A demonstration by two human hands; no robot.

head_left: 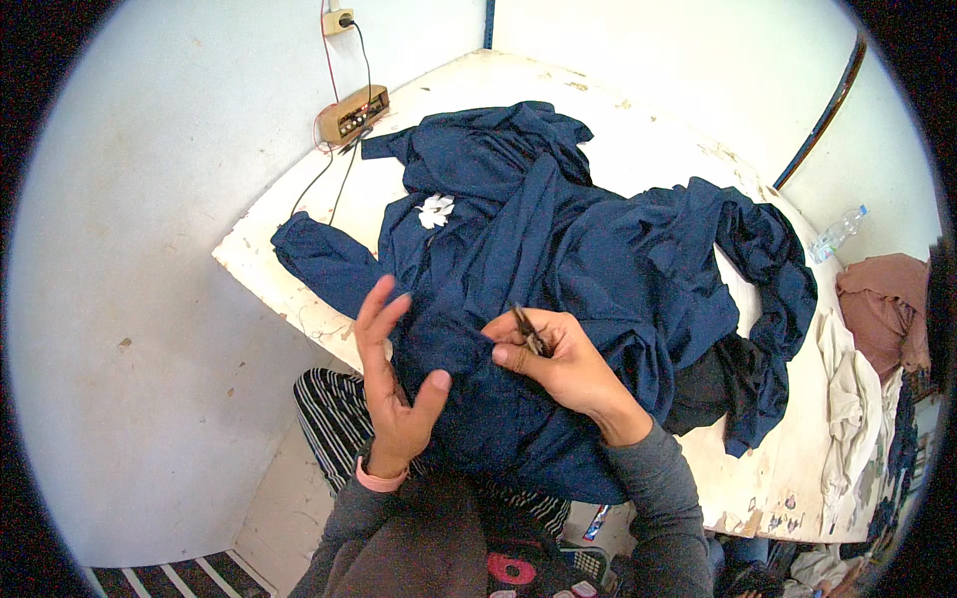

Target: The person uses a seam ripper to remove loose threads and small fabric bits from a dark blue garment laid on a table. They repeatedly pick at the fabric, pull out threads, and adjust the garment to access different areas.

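A large navy blue garment [508, 239] lies heaped over the table, its near part hanging over the edge onto my lap. My left hand [394, 399] is open at the left side of this near part, thumb and fingers spread apart. My right hand [563, 364] is closed around a small dark tool that looks like thread snips [528, 331], point upward. Its thumb and forefinger are also at a fold of the navy cloth, apparently pinching it. The palm hides the rest of the tool. A small white bunched piece [436, 210] rests on the garment.
The pale worn table [269, 219] meets the wall at the left. A wooden box with knobs [354, 117] and cables sits at its far left. To the right are a plastic bottle [839, 234], brown cloth [882, 309] and cream cloth [847, 409]. A basket [585, 563] stands below.
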